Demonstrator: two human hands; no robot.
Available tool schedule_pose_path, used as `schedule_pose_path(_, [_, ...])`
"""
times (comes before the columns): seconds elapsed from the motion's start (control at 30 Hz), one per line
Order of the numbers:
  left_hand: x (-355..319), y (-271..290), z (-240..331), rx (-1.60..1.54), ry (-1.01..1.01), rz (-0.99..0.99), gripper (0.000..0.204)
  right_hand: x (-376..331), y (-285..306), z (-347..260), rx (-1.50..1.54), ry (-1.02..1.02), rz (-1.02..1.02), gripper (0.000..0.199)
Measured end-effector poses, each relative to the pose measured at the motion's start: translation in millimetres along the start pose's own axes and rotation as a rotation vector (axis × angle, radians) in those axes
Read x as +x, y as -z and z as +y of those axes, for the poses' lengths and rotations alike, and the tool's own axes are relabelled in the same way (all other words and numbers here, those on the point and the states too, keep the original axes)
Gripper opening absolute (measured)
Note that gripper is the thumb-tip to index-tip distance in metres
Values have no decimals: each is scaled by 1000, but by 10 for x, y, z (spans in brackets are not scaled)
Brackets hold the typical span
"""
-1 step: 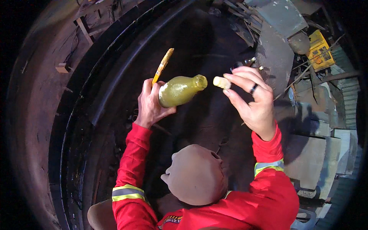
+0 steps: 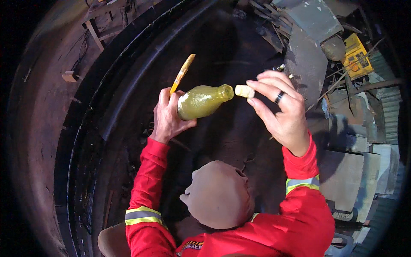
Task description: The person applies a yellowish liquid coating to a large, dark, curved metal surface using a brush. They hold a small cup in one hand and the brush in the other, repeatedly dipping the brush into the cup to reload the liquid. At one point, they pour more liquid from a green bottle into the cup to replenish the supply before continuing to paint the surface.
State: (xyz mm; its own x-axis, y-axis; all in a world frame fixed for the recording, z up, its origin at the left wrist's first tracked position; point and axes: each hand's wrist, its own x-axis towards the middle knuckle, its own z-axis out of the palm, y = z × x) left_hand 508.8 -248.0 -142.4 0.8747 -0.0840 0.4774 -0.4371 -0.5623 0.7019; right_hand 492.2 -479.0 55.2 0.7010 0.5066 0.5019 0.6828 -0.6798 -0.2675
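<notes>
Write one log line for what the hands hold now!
left hand: green glass bottle, tilted, plus yellow flat stick | right hand: pale stopper beside bottle mouth, apart

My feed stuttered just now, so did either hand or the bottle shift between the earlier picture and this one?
Nothing visibly changed. The left hand holds the tilted yellow-green glass bottle along with a flat yellow stick; the right hand pinches the pale stopper just off the bottle's open mouth.
</notes>
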Motion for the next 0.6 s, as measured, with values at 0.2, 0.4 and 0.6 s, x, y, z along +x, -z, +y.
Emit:
schedule_pose_path(0.2, [48, 136, 61, 80, -26, -5, 69, 199, 151, -187, -374, 196, -220, 20])
schedule_pose_path(0.4, [45, 178, 95, 118, -74, -22, 70, 276, 181, -319, -575, 249, -315, 25])
schedule_pose_path(0.6, [-4, 158, 60, 119, -36, -50, 67, 316, 89, -146, -378, 289, -269, 17])
